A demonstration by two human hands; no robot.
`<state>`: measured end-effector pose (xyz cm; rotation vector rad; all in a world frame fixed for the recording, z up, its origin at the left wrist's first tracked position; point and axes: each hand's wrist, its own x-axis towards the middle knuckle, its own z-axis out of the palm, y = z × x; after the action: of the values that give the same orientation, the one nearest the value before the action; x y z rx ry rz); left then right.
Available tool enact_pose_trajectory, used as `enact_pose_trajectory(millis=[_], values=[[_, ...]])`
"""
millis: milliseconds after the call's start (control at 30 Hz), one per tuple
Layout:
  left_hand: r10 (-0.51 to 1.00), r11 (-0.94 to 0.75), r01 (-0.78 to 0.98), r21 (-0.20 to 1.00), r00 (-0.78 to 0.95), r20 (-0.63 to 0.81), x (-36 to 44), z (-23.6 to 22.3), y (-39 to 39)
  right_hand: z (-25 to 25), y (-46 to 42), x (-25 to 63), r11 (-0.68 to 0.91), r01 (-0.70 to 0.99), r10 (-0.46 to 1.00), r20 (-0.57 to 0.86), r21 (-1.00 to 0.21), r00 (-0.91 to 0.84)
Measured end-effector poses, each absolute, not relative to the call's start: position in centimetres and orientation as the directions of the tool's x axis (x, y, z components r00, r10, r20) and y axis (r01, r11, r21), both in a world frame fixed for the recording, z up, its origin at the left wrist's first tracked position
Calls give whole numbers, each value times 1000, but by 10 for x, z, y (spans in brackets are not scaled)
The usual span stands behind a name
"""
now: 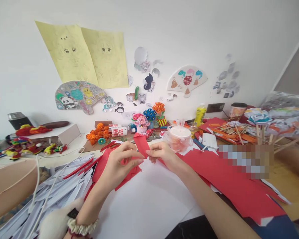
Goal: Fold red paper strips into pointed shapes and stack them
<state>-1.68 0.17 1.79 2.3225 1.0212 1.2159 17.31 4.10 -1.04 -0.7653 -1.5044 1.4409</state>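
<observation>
A folded red paper strip (141, 143) stands tilted up between my two hands, over a large white sheet (149, 192). My right hand (163, 154) pinches its lower right edge between thumb and fingers. At the strip's lower left corner, the thumb and index fingertip of my left hand (124, 161) come together on the paper, the other fingers curled loosely above. Below and behind my left hand lie more red paper pieces (102, 166). Under my right forearm a stack of larger red sheets (221, 176) spreads to the right.
Many white paper strips (59, 189) are heaped at left, crossed by a white cable (51, 189). Behind the hands stand a lidded cup (180, 132), orange craft flowers (98, 133) and a yellow bottle (199, 114). Wooden sticks (235, 131) lie at right, near another person's arm (294, 157).
</observation>
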Motion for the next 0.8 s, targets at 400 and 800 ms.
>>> enact_pose_trajectory(millis=[400, 800], values=[[828, -522, 381, 763, 11, 561, -7, 14, 4, -6, 32, 162, 308, -202, 884, 358, -930, -300], [934, -347, 112, 931, -41, 354, 5, 9, 0, -8, 31, 160, 336, -227, 864, 395, -914, -312]])
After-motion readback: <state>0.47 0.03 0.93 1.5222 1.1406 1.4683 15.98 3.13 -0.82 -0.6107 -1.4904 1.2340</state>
